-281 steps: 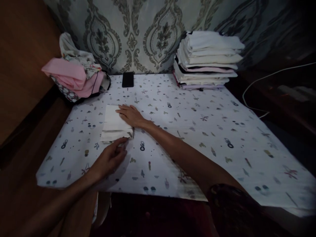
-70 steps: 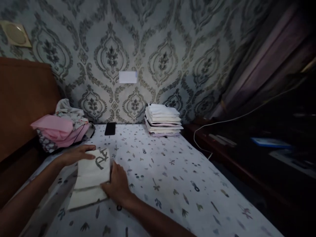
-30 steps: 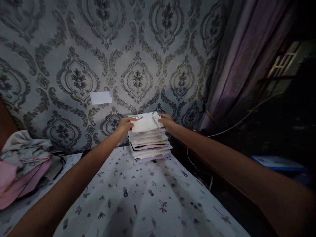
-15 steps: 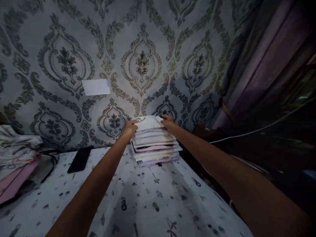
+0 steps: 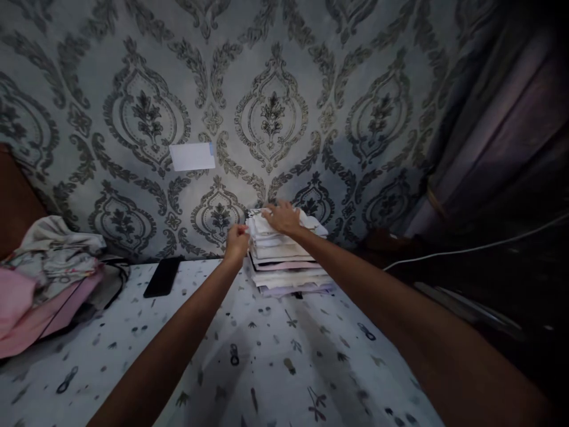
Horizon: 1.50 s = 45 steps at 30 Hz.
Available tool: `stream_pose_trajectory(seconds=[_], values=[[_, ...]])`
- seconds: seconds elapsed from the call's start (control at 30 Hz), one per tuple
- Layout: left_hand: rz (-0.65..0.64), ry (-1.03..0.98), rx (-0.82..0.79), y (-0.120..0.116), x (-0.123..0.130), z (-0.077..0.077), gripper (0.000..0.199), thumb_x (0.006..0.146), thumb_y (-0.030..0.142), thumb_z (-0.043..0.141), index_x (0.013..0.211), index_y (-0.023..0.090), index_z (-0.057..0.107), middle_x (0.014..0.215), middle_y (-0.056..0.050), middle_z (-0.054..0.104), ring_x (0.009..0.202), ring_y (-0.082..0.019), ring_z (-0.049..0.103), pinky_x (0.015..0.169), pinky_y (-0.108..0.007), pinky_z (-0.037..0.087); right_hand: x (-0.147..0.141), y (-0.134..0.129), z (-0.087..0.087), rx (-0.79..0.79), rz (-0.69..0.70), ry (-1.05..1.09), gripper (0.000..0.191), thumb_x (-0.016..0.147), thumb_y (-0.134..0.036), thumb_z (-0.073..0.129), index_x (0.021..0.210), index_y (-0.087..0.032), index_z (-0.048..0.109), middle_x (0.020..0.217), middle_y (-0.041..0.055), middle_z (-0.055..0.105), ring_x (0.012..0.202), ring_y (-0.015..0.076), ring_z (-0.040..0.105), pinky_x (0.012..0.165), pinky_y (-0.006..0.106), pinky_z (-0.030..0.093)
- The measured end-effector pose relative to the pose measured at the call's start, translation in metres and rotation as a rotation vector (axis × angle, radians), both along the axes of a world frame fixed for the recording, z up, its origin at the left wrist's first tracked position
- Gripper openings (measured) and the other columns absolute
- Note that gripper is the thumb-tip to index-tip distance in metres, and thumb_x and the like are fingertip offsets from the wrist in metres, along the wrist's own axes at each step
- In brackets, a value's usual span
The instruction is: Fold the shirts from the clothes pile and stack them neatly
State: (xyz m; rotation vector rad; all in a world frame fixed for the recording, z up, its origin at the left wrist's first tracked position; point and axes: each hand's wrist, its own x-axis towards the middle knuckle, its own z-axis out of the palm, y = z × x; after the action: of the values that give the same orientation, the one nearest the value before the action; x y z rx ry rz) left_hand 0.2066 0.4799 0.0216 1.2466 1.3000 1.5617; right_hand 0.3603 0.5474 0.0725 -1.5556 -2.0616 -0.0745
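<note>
A stack of folded clothes [image 5: 291, 270], mostly white with a pink layer and a lilac one at the bottom, stands on the bed against the wall. My right hand [image 5: 283, 218] lies on top of it, fingers spread over the uppermost folded white cloth [image 5: 313, 222]. At the stack's upper left edge is my left hand [image 5: 237, 242], its fingers curled together against the edge of the white cloth. The exact grip of those fingertips is hard to make out.
A black phone [image 5: 163, 277] lies left of the stack on the patterned bedsheet [image 5: 249, 367]. Crumpled clothes [image 5: 57, 255] are heaped at the far left. A white cable [image 5: 466, 251] runs across the dark area at right, below a tied curtain [image 5: 471, 148]. Patterned wallpaper covers the wall.
My right hand has moved from the stack's right edge onto its top, fingers spreading. My left hand has dropped slightly along the left edge. The view has shifted left.
</note>
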Motion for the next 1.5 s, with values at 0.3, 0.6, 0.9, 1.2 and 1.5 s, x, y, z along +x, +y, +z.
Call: stream_pose_trajectory(seconds=[0.3,0.6,0.9,1.2,1.5], values=[[0.047,0.081,-0.147,-0.163,-0.09,-0.07,0.018,0.064,0.022,0.056,0.079,0.018,0.064,0.081,-0.002,0.058,0.069,-0.015,0.052,0.056,-0.023,0.041,-0.014,0.0,-0.018,-0.157,0.064,-0.202,0.049,0.101,-0.054,0.038,0.142,-0.036,0.058,0.157,0.0115,0.042,0.145,0.0433,0.03,0.11,0.073,0.018],[0.077,0.376,-0.17,-0.268,-0.173,-0.102,0.013,0.078,0.03,0.054,0.082,0.022,0.063,0.084,-0.003,0.063,0.075,-0.02,0.057,0.07,-0.031,0.046,0.015,-0.005,-0.017,-0.089,0.255,-0.366,0.073,0.093,-0.068,0.046,0.153,-0.026,0.043,0.163,0.0144,0.03,0.15,0.0379,0.025,0.115,0.068,0.021],[0.035,0.501,-0.128,-0.272,-0.17,-0.094,0.016,0.079,0.03,0.049,0.078,0.022,0.063,0.085,-0.005,0.065,0.082,-0.023,0.059,0.076,-0.033,0.046,0.003,-0.018,-0.02,-0.052,0.222,-0.333,0.049,0.103,-0.045,0.033,0.138,-0.024,0.061,0.158,0.014,0.041,0.146,0.0388,0.033,0.112,0.069,0.026],[-0.036,0.532,-0.079,-0.276,-0.174,-0.095,0.015,0.082,0.029,0.048,0.077,0.023,0.061,0.083,-0.005,0.064,0.081,-0.024,0.06,0.076,-0.034,0.047,0.015,-0.019,-0.013,-0.003,0.311,-0.302,0.049,0.091,-0.029,0.054,0.137,-0.015,0.06,0.147,0.0155,0.055,0.135,0.0306,0.049,0.111,0.042,0.039],[-0.065,0.563,-0.103,-0.276,-0.174,-0.096,0.016,0.084,0.029,0.046,0.08,0.023,0.06,0.085,-0.005,0.063,0.082,-0.024,0.06,0.078,-0.035,0.046,0.013,-0.019,-0.006,0.015,0.164,-0.231,0.045,0.1,-0.028,0.032,0.127,-0.012,0.065,0.109,0.0113,0.075,0.099,0.0249,0.067,0.085,0.03,0.049]])
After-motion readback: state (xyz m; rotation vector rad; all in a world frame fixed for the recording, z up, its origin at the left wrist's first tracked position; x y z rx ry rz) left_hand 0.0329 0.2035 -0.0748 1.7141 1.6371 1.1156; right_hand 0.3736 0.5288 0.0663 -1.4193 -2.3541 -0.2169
